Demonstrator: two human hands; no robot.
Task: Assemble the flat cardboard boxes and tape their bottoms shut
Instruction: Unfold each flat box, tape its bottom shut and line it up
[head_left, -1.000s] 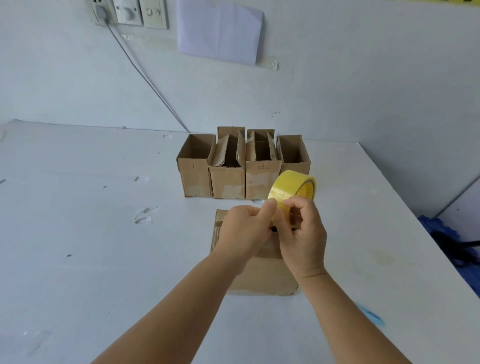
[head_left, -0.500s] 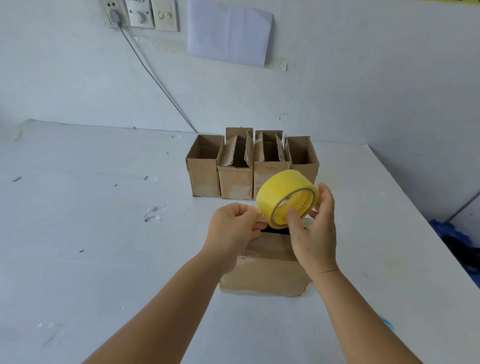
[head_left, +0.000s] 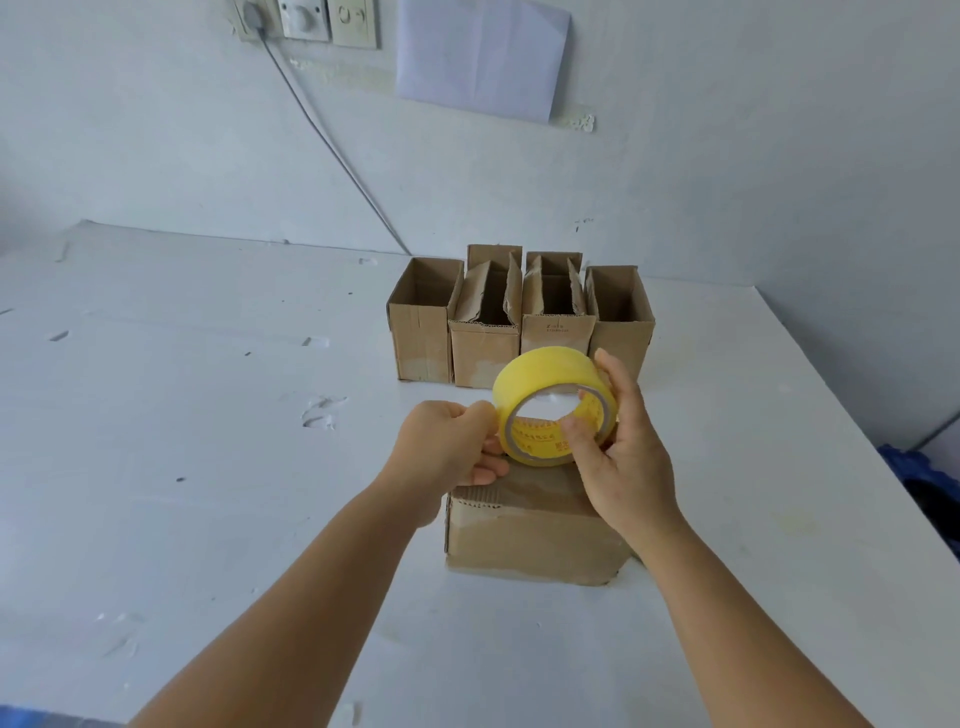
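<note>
Your right hand (head_left: 621, 457) raised tape roll (head_left: 553, 405) higher than a second ago, thumb through core, fingers over rim. Left hand (head_left: 447, 452) pinched roll's edge, likely loose end. Box (head_left: 530, 535) lay beneath on table (head_left: 208, 467); bottom seam untaped. Finished boxes (head_left: 519, 322) stood behind.

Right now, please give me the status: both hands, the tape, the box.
Right hand grips tape roll. Left hand pinches at the roll's edge. Box lies below the hands, flaps closed. Nothing in the way.
</note>
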